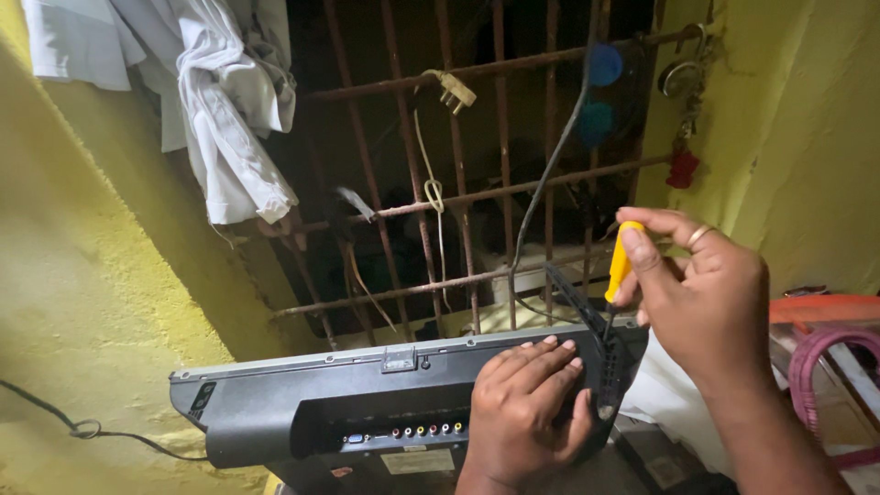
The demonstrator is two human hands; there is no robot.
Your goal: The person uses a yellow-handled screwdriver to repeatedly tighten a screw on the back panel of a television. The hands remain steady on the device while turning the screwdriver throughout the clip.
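Note:
A dark grey flat-screen set [302,403] lies with its back panel facing me, a row of coloured sockets [408,431] along its lower part. My left hand [532,412] presses flat on the back panel near the right end. My right hand [706,293] grips a yellow-handled screwdriver [620,261], held upright with its tip down at the vented right edge [600,357] of the set. A ring sits on one finger of the right hand.
A rusty barred window [458,183] stands behind the set, with a grey cable [541,183] and a cord hanging on it. White cloth [220,101] hangs at upper left. Yellow walls flank both sides. A pink coiled hose [816,367] lies at right.

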